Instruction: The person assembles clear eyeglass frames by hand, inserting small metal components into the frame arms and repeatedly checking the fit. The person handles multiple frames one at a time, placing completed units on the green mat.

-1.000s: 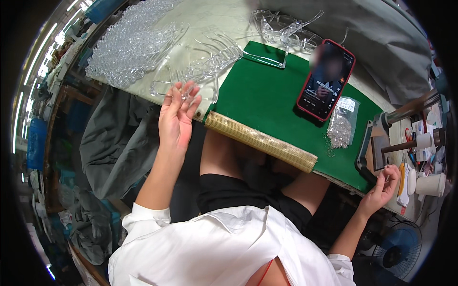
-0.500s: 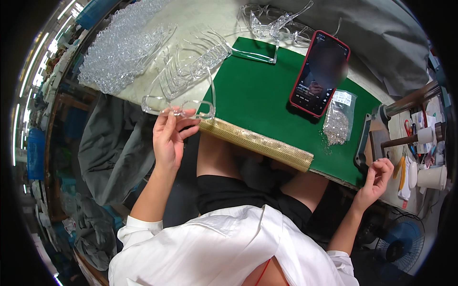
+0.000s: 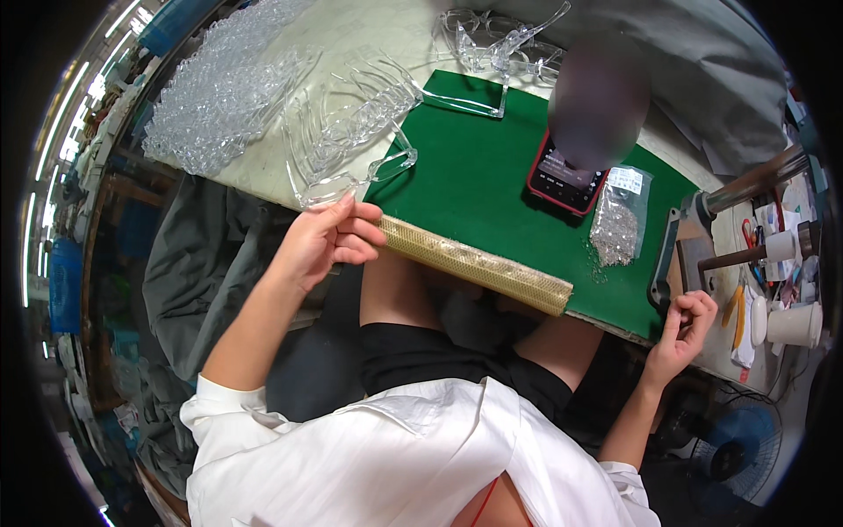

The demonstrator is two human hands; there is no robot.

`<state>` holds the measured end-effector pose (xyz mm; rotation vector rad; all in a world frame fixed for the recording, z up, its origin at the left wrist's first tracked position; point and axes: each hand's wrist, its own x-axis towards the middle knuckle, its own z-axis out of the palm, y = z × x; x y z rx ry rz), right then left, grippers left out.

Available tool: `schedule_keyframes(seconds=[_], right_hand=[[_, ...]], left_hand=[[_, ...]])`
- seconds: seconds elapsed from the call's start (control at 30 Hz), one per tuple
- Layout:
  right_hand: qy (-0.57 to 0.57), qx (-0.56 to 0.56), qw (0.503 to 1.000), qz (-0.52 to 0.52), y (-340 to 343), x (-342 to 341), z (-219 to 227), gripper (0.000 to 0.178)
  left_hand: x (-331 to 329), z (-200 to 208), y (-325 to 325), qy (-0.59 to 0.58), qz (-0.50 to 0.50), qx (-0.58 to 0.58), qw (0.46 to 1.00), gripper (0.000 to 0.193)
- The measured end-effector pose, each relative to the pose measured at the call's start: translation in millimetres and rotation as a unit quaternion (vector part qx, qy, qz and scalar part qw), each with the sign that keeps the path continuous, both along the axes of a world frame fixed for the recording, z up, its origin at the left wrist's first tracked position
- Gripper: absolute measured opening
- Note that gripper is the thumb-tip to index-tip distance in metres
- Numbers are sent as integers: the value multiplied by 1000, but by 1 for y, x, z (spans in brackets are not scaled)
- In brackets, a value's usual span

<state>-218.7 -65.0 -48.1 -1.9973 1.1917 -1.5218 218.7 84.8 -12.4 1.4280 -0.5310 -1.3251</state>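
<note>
Your left hand (image 3: 320,244) has just tilted the clear frame (image 3: 364,178), pinched in its fingertips, so this slants over the left edge of the green mat (image 3: 474,167). Your right hand (image 3: 683,335) stays half curled by the mat's near right corner; its hold I cannot tell.

I pinch a clear eyeglass frame (image 3: 332,184) in my left hand (image 3: 323,241), with my right hand (image 3: 687,329) loosely curled near the green mat (image 3: 483,184).

Okay so: one green mat (image 3: 492,193), one phone (image 3: 562,189) plus one baggie (image 3: 617,224) on it, one gold roll (image 3: 476,264) along its near edge, one left hand (image 3: 334,235), one right hand (image 3: 683,332) by its near corners. Clear glasses frames (image 3: 224,97) left of it? Uncountable lol.
</note>
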Motion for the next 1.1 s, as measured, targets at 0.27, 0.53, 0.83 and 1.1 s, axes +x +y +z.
schedule_keyframes(seconds=[0.27,0.53,0.83,1.1], right_hand=[[6,1,1000,-10,3,5,1,7],[39,-7,999,-34,5,6,2,7],[61,-9,997,-38,2,9,6,7],[11,8,1000,18,3,28,12,9]], left_hand=[[4,28,-26,84,-61,-86,991,65],[44,75,-56,-345,-101,-7,933,41],[81,75,-113,-623,-325,109,703,91],[74,41,-82,-752,-274,-20,599,71]])
